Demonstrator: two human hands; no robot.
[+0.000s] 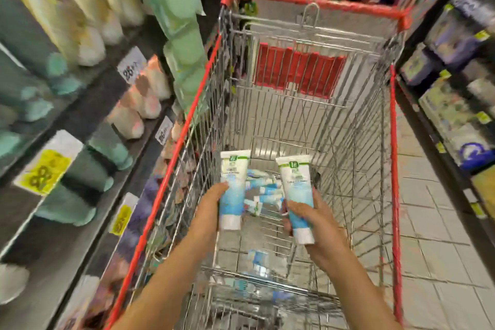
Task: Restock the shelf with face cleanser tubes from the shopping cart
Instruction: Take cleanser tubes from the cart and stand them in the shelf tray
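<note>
Nearest the camera, two bare forearms reach down into the shopping cart (393,142), a wire basket with a red rim. The left hand (210,205) grasps one face cleanser tube (232,190) by its lower half, thumb at the tube's side. The right hand (317,225) grips a second tube (296,195) the same way, thumb laid across the front. Both tubes stand nearly upright, white caps down, held above the basket floor and apart from each other. Between and beyond them a small heap of tubes (263,193) lies on the cart's wire bottom (one more blurred tube (258,262) lies nearer the person). Farther off, the red seat flap (297,69) closes the cart's far end. The shelf (80,120) on the left carries blurred bottles and yellow price tags (42,169); tiled floor (434,222) runs along the right.
</note>
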